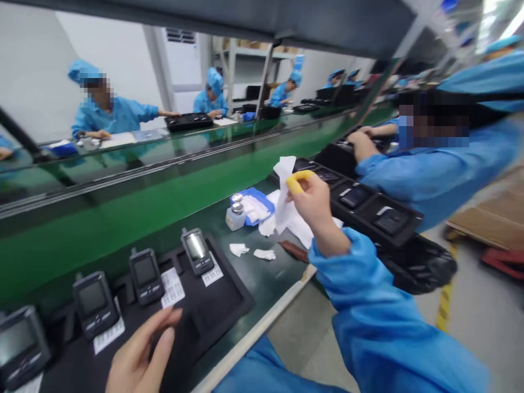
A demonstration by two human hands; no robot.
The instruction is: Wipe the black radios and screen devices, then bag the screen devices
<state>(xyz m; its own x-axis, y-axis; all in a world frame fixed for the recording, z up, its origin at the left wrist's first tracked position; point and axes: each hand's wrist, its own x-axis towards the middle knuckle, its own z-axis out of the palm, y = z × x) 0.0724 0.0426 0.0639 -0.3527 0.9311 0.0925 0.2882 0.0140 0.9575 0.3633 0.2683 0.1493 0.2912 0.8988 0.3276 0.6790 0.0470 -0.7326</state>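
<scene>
A long factory line runs ahead of me, with a green belt and workers in blue coats seated along it. My right hand is raised over the dark bench, fingers pinched tight on a white wipe, with a yellow finger cover on one finger. Just beyond the wipe stand a small bottle and a blue pack. My left hand hangs loose and empty, fingers apart, over the black tray of handheld devices. A co-worker's sleeve leans in at the right.

No legible text; white slips too blurred
</scene>
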